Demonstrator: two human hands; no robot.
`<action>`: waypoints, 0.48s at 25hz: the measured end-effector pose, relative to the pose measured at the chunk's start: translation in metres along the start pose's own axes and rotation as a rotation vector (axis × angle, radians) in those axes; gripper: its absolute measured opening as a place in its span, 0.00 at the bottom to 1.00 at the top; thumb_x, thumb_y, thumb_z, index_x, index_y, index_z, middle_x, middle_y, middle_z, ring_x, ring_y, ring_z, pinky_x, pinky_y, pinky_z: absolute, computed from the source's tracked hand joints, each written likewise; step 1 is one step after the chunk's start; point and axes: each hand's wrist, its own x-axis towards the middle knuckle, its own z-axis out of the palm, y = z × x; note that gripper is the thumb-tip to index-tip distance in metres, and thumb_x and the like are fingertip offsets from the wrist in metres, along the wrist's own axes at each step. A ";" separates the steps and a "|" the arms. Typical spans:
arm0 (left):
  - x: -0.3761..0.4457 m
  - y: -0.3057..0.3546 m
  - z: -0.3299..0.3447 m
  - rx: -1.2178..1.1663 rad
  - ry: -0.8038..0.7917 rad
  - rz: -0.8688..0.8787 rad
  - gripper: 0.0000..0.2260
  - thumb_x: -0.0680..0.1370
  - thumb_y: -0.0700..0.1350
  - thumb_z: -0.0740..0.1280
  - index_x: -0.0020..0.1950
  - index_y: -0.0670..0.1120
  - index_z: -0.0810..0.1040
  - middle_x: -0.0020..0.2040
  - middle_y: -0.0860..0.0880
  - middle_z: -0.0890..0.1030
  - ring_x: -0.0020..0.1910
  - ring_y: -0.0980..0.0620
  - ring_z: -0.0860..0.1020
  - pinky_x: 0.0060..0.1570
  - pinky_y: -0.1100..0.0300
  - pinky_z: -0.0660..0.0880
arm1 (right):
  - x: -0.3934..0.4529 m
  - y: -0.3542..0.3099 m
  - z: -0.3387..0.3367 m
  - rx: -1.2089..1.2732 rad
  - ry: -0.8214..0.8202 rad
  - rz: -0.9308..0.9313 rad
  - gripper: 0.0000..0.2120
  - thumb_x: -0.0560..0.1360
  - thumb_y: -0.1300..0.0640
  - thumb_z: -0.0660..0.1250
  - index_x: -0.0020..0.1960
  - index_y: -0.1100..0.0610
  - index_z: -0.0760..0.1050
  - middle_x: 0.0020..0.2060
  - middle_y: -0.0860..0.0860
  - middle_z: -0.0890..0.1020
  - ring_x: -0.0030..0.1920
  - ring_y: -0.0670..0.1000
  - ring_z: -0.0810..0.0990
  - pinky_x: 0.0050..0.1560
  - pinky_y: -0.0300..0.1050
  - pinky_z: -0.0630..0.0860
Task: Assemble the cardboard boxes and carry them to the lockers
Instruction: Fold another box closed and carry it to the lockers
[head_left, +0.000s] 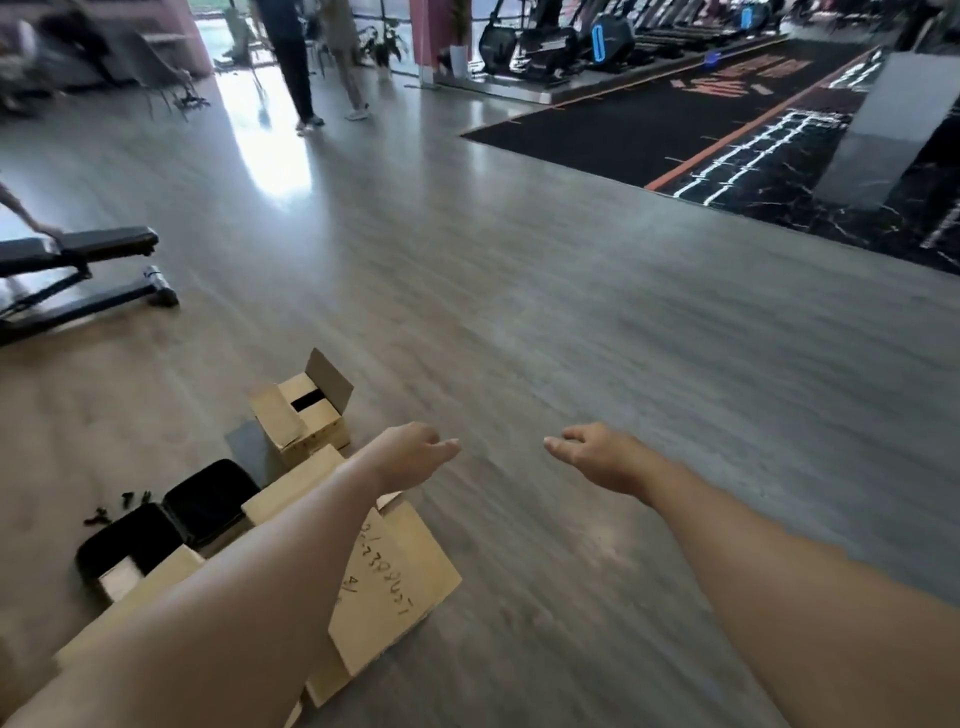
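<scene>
Both bare arms are stretched forward over the grey wood-look floor (519, 312). The left hand (415, 452) is held out with its fingers loosely extended and nothing between them; the right hand (592, 452) is likewise held empty, its fingers relaxed and slightly bent. The two hands are kept apart from each other, and neither is touching any box.

The large cardboard box (395, 582), marked with handwritten dark figures on its upper face, is taken here as the landmark. It is seen lying on the floor beneath the left forearm, which hides part of it. Beyond it, and just beside its far end, a small cardboard box (301, 415) is set upright with its top flaps open and one flap raised. To the left of the large box, touching or nearly touching it, two black cases (208, 499) are lined up side by side; whether they are containers or lids cannot be told. A few small black parts (119, 506) are scattered on the floor just left of those cases.

Farther left of the large box, well apart, a black weight bench (88, 270) is seen. Far beyond the box, two standing people (311, 57) are visible from the waist down, blurred. Far to the right, a black mat (675, 109) with orange edging is laid, with exercise machines (561, 41) lined up behind it.
</scene>
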 end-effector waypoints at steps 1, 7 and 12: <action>0.025 -0.002 -0.008 -0.005 0.006 -0.028 0.24 0.79 0.65 0.60 0.60 0.46 0.80 0.56 0.48 0.81 0.54 0.48 0.79 0.60 0.47 0.76 | 0.031 -0.004 -0.011 -0.009 -0.018 -0.016 0.34 0.80 0.35 0.62 0.76 0.57 0.70 0.75 0.54 0.71 0.74 0.55 0.70 0.72 0.46 0.65; 0.182 -0.020 -0.066 -0.030 0.054 -0.144 0.25 0.81 0.64 0.57 0.66 0.47 0.77 0.62 0.48 0.78 0.59 0.47 0.77 0.61 0.48 0.75 | 0.215 -0.049 -0.068 -0.128 -0.087 -0.113 0.34 0.80 0.34 0.60 0.76 0.57 0.69 0.75 0.53 0.71 0.74 0.55 0.70 0.72 0.47 0.65; 0.281 -0.015 -0.137 -0.034 0.090 -0.169 0.25 0.82 0.63 0.57 0.63 0.44 0.79 0.61 0.47 0.79 0.59 0.47 0.77 0.61 0.50 0.74 | 0.337 -0.096 -0.112 -0.149 -0.130 -0.169 0.36 0.79 0.33 0.61 0.76 0.58 0.69 0.75 0.53 0.72 0.73 0.55 0.71 0.73 0.50 0.67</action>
